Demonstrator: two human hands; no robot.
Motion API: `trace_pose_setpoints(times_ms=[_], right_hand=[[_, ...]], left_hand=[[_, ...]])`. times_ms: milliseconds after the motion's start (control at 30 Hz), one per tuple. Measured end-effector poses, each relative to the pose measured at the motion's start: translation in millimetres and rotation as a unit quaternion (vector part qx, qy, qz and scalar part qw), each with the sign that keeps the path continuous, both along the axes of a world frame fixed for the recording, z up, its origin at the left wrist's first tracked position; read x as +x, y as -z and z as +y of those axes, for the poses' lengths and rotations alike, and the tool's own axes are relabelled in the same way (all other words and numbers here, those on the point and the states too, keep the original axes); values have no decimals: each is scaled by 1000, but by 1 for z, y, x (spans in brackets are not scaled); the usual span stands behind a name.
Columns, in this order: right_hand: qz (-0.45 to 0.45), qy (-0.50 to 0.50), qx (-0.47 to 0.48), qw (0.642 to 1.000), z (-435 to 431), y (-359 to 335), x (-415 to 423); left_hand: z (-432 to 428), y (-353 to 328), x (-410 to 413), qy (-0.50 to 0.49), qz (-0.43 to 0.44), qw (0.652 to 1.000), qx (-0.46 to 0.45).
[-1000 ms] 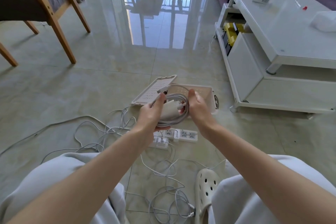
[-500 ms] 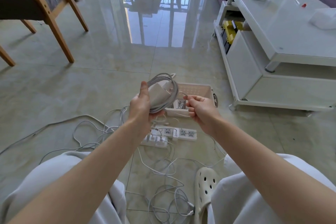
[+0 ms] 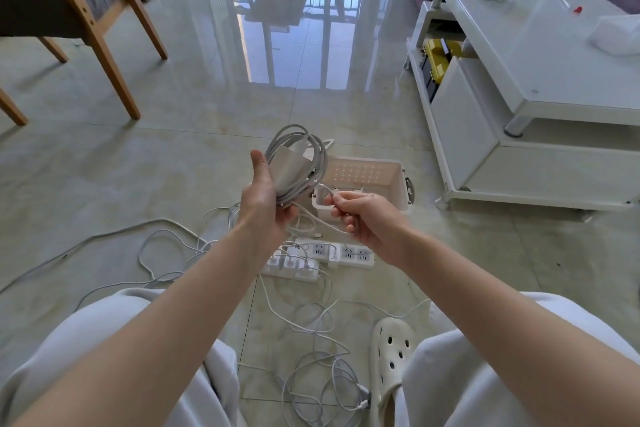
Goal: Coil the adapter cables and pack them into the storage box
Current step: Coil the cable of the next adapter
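Coiled adapter held above the storage box

The left hand (image 3: 265, 198) grips the coiled adapter (image 3: 294, 163); the right hand (image 3: 363, 218) pinches its loose cable end (image 3: 323, 192), just over the open storage box (image 3: 394, 180) on the floor.

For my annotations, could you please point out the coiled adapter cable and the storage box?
coiled adapter cable (image 3: 320, 158), head view, right side of loops.
storage box (image 3: 360, 172), head view, lit inner wall.
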State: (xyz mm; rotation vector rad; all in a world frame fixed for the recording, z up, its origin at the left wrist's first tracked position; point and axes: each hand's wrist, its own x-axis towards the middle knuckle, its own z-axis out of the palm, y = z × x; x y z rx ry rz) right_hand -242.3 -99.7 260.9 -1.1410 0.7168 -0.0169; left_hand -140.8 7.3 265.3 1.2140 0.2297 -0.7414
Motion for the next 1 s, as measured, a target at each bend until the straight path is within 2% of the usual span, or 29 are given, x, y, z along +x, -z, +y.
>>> trace_pose_setpoints(times_ms=[167, 333, 433, 533, 800, 900, 1000], right_hand=[[8, 23, 12, 1000, -4, 3, 2], [16, -48, -8, 999, 3, 3, -1], [33, -66, -104, 992, 6, 4, -1], [28, -48, -198, 979, 2, 2, -1], [-19, -63, -192, 979, 7, -4, -2], [-31, -112, -200, 973, 10, -2, -3], [-8, -162, -245, 956, 18, 2, -4]], left_hand=[[0, 1, 2, 7, 29, 998, -48], [-1, 3, -1, 47, 19, 997, -54], [-1, 4, -2, 68, 23, 996, -54], [-1, 6, -2, 67, 12, 997, -40], [-4, 6, -7, 70, -5, 997, -16], [-5, 7, -7, 66, -50, 996, 24], [-4, 8, -11, 72, -58, 994, 57]])
